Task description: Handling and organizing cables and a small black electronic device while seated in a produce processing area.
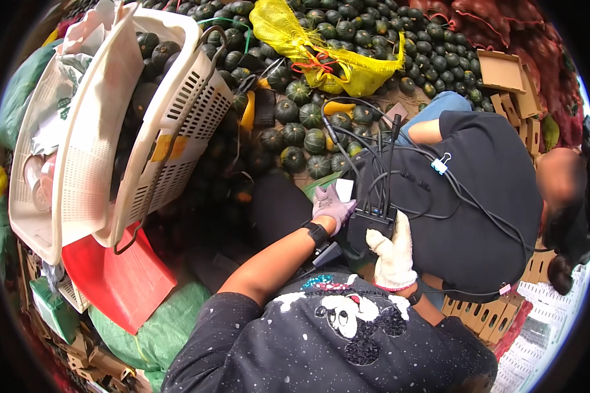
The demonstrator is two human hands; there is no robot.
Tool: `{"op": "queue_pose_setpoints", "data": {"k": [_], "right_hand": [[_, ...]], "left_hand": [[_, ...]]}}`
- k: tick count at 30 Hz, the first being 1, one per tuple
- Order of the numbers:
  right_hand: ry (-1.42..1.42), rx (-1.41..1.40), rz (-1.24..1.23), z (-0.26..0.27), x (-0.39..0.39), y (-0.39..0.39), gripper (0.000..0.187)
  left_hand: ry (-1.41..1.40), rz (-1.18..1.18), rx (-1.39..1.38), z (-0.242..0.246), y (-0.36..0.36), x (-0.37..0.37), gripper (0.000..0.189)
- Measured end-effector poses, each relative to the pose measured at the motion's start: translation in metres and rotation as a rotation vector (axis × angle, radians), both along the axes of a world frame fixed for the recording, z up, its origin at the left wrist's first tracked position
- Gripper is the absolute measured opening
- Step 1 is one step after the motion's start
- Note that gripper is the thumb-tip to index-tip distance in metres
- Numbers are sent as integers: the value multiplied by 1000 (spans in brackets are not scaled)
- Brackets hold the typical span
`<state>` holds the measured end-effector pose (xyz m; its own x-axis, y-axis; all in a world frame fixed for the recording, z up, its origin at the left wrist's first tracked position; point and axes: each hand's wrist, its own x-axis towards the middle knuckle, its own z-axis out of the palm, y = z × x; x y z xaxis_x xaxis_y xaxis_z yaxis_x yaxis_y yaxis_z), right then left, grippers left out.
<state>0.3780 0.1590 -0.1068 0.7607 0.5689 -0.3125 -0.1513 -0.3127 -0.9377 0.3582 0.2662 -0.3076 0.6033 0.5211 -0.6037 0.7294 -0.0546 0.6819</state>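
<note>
My right hand [394,253], in a white knit glove, grips a black electronic box [371,223] by its right side and lower edge. Antennas and black cables [391,162] rise from the box's top. My left hand [330,209], in a thin lilac glove, is at the box's left edge with fingers spread. Beside its fingertips is a small white flat object [344,190]; whether the hand holds it I cannot tell. Several dark green pumpkins [314,140] lie just beyond my hands.
A person in a black T-shirt [477,196] bends close on the right, cables across the back. White plastic baskets [177,147], one holding pumpkins, stand at left above a red plastic dustpan [120,280]. A yellow mesh sack [359,69] lies ahead; cardboard boxes [501,71] are stacked at right.
</note>
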Motion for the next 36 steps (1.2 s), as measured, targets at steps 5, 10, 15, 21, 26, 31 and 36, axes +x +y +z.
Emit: {"op": "queue_pose_setpoints", "data": {"k": [5, 10, 15, 21, 26, 31, 36], "right_hand": [[33, 55, 18, -1, -1, 4, 52], [61, 79, -6, 3, -3, 13, 51], [73, 53, 48, -3, 1, 7, 50], [147, 93, -2, 5, -7, 20, 50], [74, 45, 67, -3, -5, 16, 53], [-283, -149, 7, -19, 1, 18, 64], [-573, -421, 69, -30, 2, 29, 68]], "left_hand": [[21, -131, -90, -21, 5, 12, 84], [204, -83, 12, 33, 35, 36, 72], [-18, 222, -132, 0, 13, 23, 96], [-39, 289, -343, -33, 15, 17, 86], [-134, 307, 178, -29, 9, 15, 40], [-102, 269, 127, 17, 27, -25, 38], [257, -302, -10, 12, 34, -26, 43]]}}
